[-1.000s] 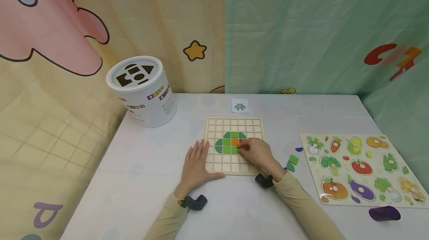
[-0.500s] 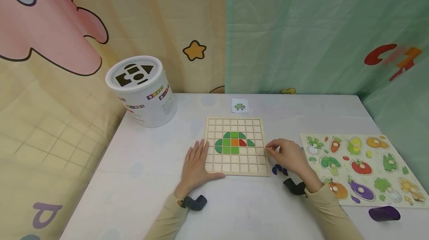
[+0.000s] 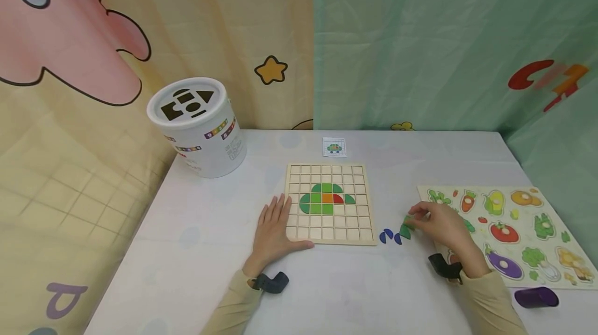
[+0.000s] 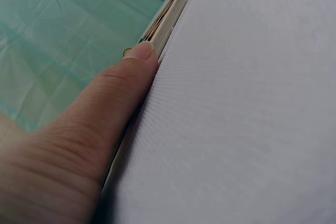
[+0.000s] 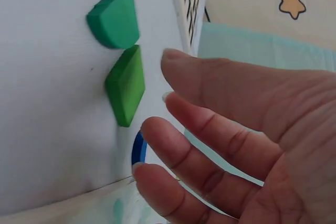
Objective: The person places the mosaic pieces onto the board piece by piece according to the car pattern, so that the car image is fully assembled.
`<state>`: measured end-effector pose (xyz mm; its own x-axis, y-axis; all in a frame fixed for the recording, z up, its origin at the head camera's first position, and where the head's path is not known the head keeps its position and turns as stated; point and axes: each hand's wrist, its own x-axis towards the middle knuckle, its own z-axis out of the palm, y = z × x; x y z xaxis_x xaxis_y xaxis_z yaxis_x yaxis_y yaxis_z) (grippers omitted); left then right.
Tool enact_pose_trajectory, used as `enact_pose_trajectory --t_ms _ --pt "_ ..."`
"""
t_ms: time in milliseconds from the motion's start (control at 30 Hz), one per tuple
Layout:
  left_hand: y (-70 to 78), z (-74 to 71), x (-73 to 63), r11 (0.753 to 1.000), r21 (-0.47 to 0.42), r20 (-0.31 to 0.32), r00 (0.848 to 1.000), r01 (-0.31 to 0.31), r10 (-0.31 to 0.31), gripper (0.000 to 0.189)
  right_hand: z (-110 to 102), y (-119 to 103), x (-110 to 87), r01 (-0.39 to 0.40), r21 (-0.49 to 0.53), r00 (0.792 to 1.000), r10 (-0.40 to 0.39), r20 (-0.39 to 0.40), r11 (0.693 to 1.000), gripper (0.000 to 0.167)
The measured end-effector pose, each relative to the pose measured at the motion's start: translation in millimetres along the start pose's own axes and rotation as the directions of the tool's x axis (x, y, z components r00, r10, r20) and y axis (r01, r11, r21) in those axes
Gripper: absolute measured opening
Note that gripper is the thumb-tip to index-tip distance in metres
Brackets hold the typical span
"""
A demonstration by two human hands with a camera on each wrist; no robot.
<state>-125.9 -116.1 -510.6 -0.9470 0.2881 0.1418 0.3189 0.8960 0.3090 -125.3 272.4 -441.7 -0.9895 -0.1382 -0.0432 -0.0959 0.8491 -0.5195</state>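
A wooden grid board (image 3: 327,233) lies on the table with a car-like pattern of green, orange and red tiles (image 3: 328,198) set in its cells. My left hand (image 3: 272,228) rests flat with spread fingers at the board's left side, its thumb (image 4: 126,72) along the near edge. Out to the right, my right hand (image 3: 441,227) hovers with loosely bent fingers over loose pieces. In the right wrist view a light green square tile (image 5: 126,85) lies just off the fingertips, beside a dark green quarter-round tile (image 5: 116,17). A blue tile (image 5: 138,148) shows partly behind the fingers.
Blue rounded tiles (image 3: 385,236) lie right of the board. A vegetable puzzle board (image 3: 481,236) sits partly under the right forearm, with a purple cup (image 3: 536,297) near it. A small pattern card (image 3: 334,147) lies behind the grid; a white bucket (image 3: 205,137) stands back left.
My right hand has moved from the board out to the right, over the loose tiles. A green rounded tile now sits right of the red one. The left hand stays put.
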Motion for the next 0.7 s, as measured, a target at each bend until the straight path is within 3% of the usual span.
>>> enact_pose_trajectory --t_ms 333,700 --pt "0.8 0.3 0.5 1.000 -0.001 0.004 1.000 -0.001 0.001 0.122 6.2 9.5 -1.7 -0.018 -0.040 1.000 0.018 0.013 0.999 0.025" --pt "1.7 -2.3 -0.3 1.000 -0.002 0.032 0.999 0.021 -0.021 0.123 4.5 0.8 8.4 0.008 -0.049 0.998 -0.005 0.056 0.999 0.022"
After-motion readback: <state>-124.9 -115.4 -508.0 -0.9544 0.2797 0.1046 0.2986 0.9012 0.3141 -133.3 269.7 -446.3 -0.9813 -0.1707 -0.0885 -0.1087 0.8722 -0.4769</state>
